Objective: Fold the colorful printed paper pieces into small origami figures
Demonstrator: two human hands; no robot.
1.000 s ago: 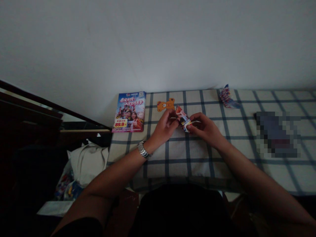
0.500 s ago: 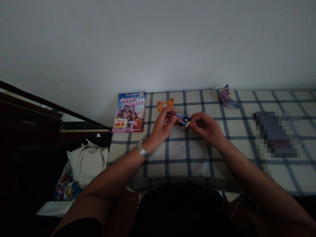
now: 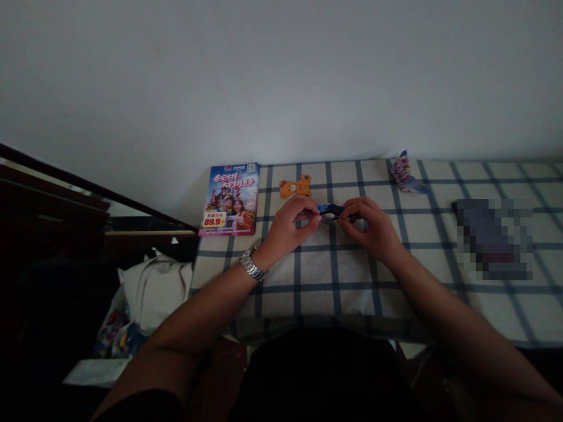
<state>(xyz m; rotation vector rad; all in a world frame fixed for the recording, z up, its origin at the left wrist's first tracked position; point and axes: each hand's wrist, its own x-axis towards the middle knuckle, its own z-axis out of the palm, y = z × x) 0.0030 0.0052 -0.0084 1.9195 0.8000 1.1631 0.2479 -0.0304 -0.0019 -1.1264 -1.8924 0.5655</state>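
Observation:
Between my hands is a small folded piece of printed paper (image 3: 329, 208), dark blue with a lighter edge. Its two layers bow apart at the middle, leaving a narrow gap. My left hand (image 3: 292, 224) pinches the left end between thumb and fingers, a metal watch on that wrist. The right end sits in the pinch of my right hand (image 3: 372, 227), whose fingers hide part of it. Just behind my left hand lies an orange bear-shaped cutout (image 3: 295, 187), flat on the checked cloth (image 3: 316, 269).
A stack of printed flyers (image 3: 231, 199) lies at the table's left end by the wall (image 3: 281, 82). Farther right are a crumpled or pleated colourful paper piece (image 3: 405, 174) and a blurred-out dark object (image 3: 492, 237). A white bag (image 3: 158, 287) stands below on the left.
The paper's middle now bows open, where before it was a flatter, colourful strip with red and yellow showing. My left hand has shifted slightly and uncovered more of the bear cutout.

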